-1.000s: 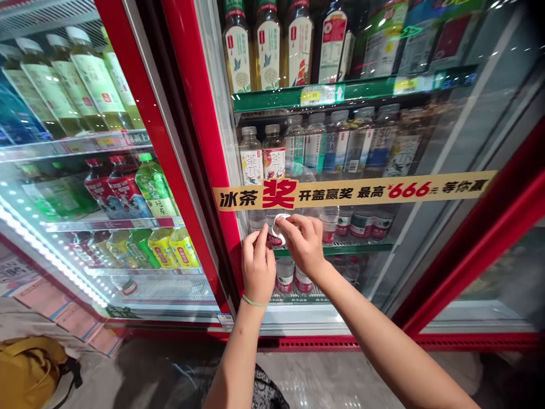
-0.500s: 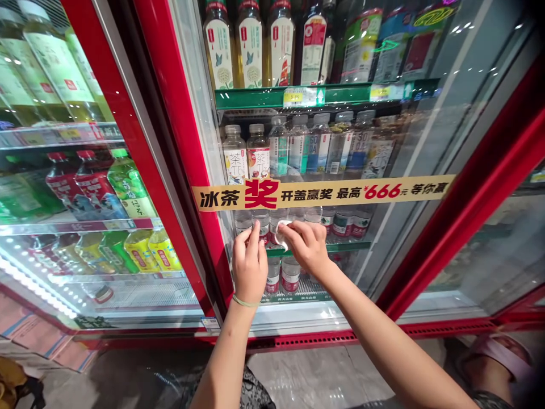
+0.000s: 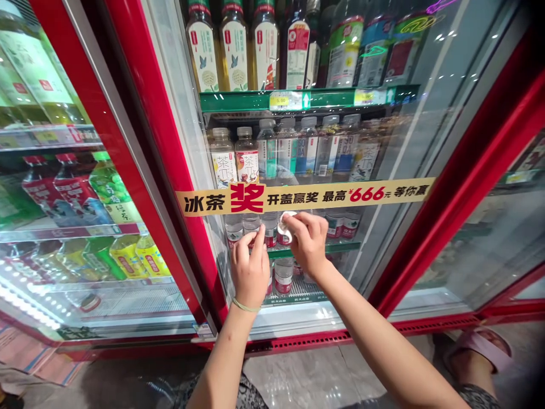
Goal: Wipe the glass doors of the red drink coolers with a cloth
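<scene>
My right hand [image 3: 310,241] is closed in a pinch on a small curled white wipe [image 3: 287,227], in front of the glass door [image 3: 357,272] of a drinks fridge, just below the yellow banner strip [image 3: 306,197]. Whether the wipe touches the glass I cannot tell. To its left my left hand [image 3: 250,270] is raised by the same door, a thin band around its wrist. One finger points upward and the others are loosely bent, with nothing visible in them. Behind the glass, water bottles [image 3: 283,278] stand low down, partly hidden by my hands.
Shelves behind the door hold rows of bottles [image 3: 309,150], with a green shelf edge [image 3: 332,99] above. Red frames [image 3: 170,142] divide the fridge doors. Bottles fill the left fridge too. Pink boxes [image 3: 38,352] lie at lower left; a sandalled foot [image 3: 481,352] is at lower right.
The fridge has shifted slightly left in view. My right hand, with the white wipe, has moved a little rightward along the banner's lower edge; my left hand stays beside it.
</scene>
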Motion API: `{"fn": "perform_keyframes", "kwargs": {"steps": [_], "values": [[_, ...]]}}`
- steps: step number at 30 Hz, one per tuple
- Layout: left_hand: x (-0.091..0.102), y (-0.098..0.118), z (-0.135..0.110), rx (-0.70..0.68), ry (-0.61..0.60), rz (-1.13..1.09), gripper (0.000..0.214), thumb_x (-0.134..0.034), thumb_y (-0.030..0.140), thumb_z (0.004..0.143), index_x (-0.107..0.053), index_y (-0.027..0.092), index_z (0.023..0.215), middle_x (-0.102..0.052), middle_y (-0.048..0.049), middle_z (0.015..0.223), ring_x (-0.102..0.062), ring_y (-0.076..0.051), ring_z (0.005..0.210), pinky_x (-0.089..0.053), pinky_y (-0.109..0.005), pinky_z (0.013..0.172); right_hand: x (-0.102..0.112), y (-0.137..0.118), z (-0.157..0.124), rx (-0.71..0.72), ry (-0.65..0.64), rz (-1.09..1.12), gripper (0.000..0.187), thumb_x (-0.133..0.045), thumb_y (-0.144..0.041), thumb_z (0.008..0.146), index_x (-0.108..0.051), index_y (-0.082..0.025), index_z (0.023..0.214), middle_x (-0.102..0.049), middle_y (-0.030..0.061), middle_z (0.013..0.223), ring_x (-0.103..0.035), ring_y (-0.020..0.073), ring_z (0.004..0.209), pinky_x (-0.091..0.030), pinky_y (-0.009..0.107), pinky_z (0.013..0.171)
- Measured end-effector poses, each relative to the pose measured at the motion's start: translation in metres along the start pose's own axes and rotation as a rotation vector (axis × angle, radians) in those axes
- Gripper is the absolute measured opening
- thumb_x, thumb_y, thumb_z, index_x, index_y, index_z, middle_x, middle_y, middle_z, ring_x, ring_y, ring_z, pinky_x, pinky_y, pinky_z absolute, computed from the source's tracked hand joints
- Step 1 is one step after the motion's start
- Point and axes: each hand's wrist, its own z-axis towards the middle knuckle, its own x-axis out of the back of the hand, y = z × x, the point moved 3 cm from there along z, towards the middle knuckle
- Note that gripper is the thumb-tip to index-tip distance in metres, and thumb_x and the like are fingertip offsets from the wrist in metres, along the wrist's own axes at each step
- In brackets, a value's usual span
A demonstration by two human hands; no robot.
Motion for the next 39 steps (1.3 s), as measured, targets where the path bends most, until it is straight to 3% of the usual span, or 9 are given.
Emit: {"fn": "perform_keyframes", "kwargs": {"steps": [4,9,15,19,25,30,35,39], "values": [[-0.004,0.006,0.001,-0.020,-0.011,-0.004,0.054,-0.053,0.014,0.099,-0.050,0.026,0.152,-0.062,-0.0120,0.118,-0.060,-0.022,0.112,-0.051,-0.039,0.102,0.002,0.003,-0.009,0.192,-0.086,0.014,0.046,-0.069,-0.017,0.093,-0.062,-0.031,0.137,-0.072,0.0036,0.107,-0.059,0.0181,0.100,-0.043,0.032,0.091],[-0.010,0.012,0.001,-0.032,-0.024,-0.018,0.055,-0.053,0.012,0.099,-0.050,0.026,0.152,-0.063,-0.0121,0.119,-0.059,-0.022,0.110,-0.051,-0.039,0.101,0.011,0.020,-0.007,0.012,0.058,-0.029,0.052,-0.064,-0.010,0.094,-0.057,-0.030,0.141,-0.069,0.0067,0.105,-0.059,0.0198,0.099,-0.044,0.035,0.091],[-0.016,0.019,0.003,-0.041,-0.016,0.018,0.053,-0.055,0.012,0.098,-0.053,0.025,0.150,-0.064,-0.0116,0.116,-0.059,-0.022,0.108,-0.047,-0.039,0.101,0.015,0.026,-0.015,0.168,-0.040,-0.028,0.048,-0.069,-0.017,0.094,-0.060,-0.031,0.139,-0.071,0.0032,0.103,-0.059,0.0182,0.098,-0.043,0.033,0.091],[-0.021,0.027,0.003,-0.033,-0.042,0.014,0.054,-0.055,0.012,0.098,-0.054,0.027,0.150,-0.064,-0.0118,0.120,-0.057,-0.023,0.112,-0.045,-0.041,0.103,0.023,0.037,-0.013,0.015,0.057,-0.062,0.048,-0.065,-0.010,0.094,-0.060,-0.029,0.139,-0.070,0.0055,0.104,-0.059,0.0193,0.100,-0.043,0.035,0.091],[-0.030,0.040,0.005,-0.045,-0.027,0.020,0.053,-0.057,0.011,0.097,-0.056,0.027,0.147,-0.062,-0.0117,0.121,-0.054,-0.024,0.116,-0.041,-0.044,0.109,0.027,0.038,-0.017,0.148,-0.027,-0.059,0.037,-0.068,-0.013,0.094,-0.064,-0.023,0.129,-0.071,0.0054,0.102,-0.059,0.0189,0.099,-0.042,0.034,0.091],[-0.038,0.049,0.006,-0.038,-0.035,0.030,0.053,-0.057,0.010,0.096,-0.058,0.027,0.146,-0.063,-0.0118,0.121,-0.054,-0.024,0.116,-0.041,-0.044,0.108,0.035,0.052,-0.014,-0.032,0.041,-0.075,0.046,-0.060,-0.009,0.097,-0.059,-0.028,0.138,-0.070,0.0060,0.106,-0.061,0.0188,0.101,-0.043,0.035,0.092],[-0.044,0.056,0.005,-0.057,-0.050,0.020,0.052,-0.058,0.010,0.096,-0.058,0.026,0.145,-0.062,-0.0125,0.122,-0.055,-0.024,0.115,-0.041,-0.044,0.108,0.039,0.058,-0.021,0.113,-0.033,-0.054,0.047,-0.067,-0.016,0.096,-0.058,-0.027,0.140,-0.071,0.0045,0.104,-0.061,0.0185,0.099,-0.045,0.033,0.090],[-0.049,0.060,0.005,-0.065,-0.051,0.013,0.054,-0.057,0.008,0.095,-0.057,0.027,0.146,-0.062,-0.0122,0.122,-0.055,-0.024,0.116,-0.040,-0.044,0.109,0.046,0.073,-0.019,-0.011,0.044,-0.078,0.048,-0.060,-0.010,0.098,-0.056,-0.029,0.141,-0.068,0.0062,0.108,-0.060,0.0192,0.101,-0.045,0.034,0.091]]}}
